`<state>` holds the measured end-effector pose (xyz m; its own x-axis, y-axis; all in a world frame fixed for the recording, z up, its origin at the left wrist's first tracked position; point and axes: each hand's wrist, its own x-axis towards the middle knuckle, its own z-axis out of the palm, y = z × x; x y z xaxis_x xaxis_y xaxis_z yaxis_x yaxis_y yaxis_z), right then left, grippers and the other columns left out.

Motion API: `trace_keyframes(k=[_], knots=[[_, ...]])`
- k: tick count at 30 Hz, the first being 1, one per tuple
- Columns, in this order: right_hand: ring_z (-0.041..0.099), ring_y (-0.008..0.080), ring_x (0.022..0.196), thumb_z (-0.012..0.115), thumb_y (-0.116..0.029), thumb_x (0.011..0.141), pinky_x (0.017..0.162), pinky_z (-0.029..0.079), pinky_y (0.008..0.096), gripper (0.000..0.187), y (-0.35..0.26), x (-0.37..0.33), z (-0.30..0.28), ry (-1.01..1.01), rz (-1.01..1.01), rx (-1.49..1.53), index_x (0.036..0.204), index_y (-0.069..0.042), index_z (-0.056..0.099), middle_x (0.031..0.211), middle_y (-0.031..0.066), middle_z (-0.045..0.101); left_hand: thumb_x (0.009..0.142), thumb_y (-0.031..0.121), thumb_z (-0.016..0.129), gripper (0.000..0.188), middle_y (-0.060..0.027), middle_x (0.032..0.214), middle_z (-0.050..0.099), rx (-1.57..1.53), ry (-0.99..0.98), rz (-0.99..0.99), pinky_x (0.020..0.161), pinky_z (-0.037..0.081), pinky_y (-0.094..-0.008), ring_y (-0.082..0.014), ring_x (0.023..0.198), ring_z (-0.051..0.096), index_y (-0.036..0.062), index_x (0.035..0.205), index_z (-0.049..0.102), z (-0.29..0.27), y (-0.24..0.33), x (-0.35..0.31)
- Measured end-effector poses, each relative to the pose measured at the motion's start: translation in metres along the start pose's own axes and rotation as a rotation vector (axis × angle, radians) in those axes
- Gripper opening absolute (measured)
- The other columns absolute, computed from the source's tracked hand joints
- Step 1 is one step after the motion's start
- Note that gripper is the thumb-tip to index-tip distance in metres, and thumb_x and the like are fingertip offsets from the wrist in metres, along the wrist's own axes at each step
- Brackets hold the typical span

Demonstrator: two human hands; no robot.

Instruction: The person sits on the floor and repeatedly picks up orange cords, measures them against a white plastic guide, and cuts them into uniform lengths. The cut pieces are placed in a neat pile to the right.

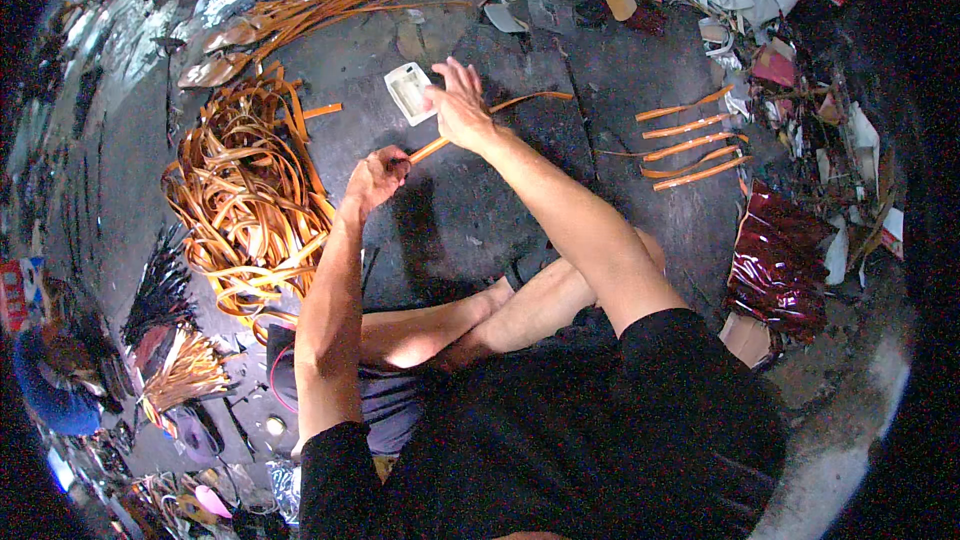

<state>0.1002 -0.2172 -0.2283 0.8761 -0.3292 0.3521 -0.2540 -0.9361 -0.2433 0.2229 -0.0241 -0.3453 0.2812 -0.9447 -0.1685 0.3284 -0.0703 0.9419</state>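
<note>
Centrally, a small white rectangular tray (411, 98) with rounded corners and a raised rim lies just left of the right hand's (463, 105) fingers; its contents are too indistinct to identify. The left hand (380, 178) has its fingers clamped on a flat, smooth orange strip (430, 149), which passes beneath the right hand, whose fingers extend; whether they grip anything cannot be told. Left of the left fingers: a tangled heap (250, 190) of glossy bands. Well right of the right fingers: short orange lengths (686, 127), roughly parallel, and shiny, crinkled dark-red sheeting (775, 265).
</note>
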Motion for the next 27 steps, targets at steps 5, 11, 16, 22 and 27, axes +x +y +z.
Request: trace_keyframes(k=[5, 11, 16, 22, 27], knots=[[0.061, 0.0286, 0.089, 0.054, -0.002, 0.084, 0.077, 0.050, 0.0375, 0.028, 0.032, -0.036, -0.022, 0.162, 0.549, 0.434, 0.110, -0.012, 0.056, 0.101, 0.0161, 0.059, 0.086, 0.011, 0.058, 0.011, -0.0037, 0.069, 0.063, -0.107, 0.033, -0.096, 0.057, 0.045, -0.0291, -0.0126, 0.061, 0.058, 0.0025, 0.091, 0.062, 0.023, 0.014, 0.010], [0.058, 0.0156, 0.048, 0.036, -0.020, 0.100, 0.044, 0.050, 0.0315, 0.057, -0.004, -0.077, -0.047, -0.513, 0.916, 0.811, 0.149, -0.033, 0.010, 0.067, 0.0108, 0.063, 0.086, 0.014, 0.058, 0.012, -0.0056, 0.071, 0.064, -0.008, 0.050, -0.048, 0.058, 0.046, -0.0276, -0.0110, 0.063, 0.060, 0.0036, 0.091, 0.063, 0.002, 0.005, 0.005], [0.058, 0.0185, 0.043, 0.036, -0.021, 0.098, 0.042, 0.051, 0.0330, 0.056, -0.049, -0.077, -0.008, -0.630, 0.634, 0.588, 0.149, -0.030, 0.014, 0.060, 0.0124, 0.062, 0.086, 0.017, 0.056, 0.016, -0.0051, 0.069, 0.065, 0.238, 0.096, -0.101, 0.061, 0.048, -0.0284, -0.0127, 0.062, 0.062, 0.0045, 0.091, 0.064, -0.038, 0.022, -0.024], [0.060, 0.0499, 0.088, 0.040, -0.015, 0.094, 0.080, 0.047, 0.0552, 0.059, -0.106, -0.089, 0.044, -0.541, 0.264, 0.338, 0.149, -0.026, 0.021, 0.090, 0.0305, 0.063, 0.086, 0.012, 0.053, 0.016, -0.0067, 0.067, 0.065, 0.800, 0.010, -0.142, 0.054, 0.050, -0.0303, -0.0138, 0.056, 0.062, 0.0025, 0.095, 0.062, -0.070, 0.066, -0.072], [0.063, 0.0406, 0.089, 0.045, -0.015, 0.089, 0.078, 0.049, 0.0511, 0.055, -0.163, -0.070, 0.053, -0.678, 0.380, 0.349, 0.142, -0.027, 0.037, 0.095, 0.0235, 0.065, 0.080, 0.006, 0.059, 0.017, -0.0079, 0.072, 0.065, 0.949, 0.189, -0.023, 0.057, 0.049, -0.0263, -0.0140, 0.065, 0.064, 0.0011, 0.097, 0.062, -0.046, 0.090, -0.064]])
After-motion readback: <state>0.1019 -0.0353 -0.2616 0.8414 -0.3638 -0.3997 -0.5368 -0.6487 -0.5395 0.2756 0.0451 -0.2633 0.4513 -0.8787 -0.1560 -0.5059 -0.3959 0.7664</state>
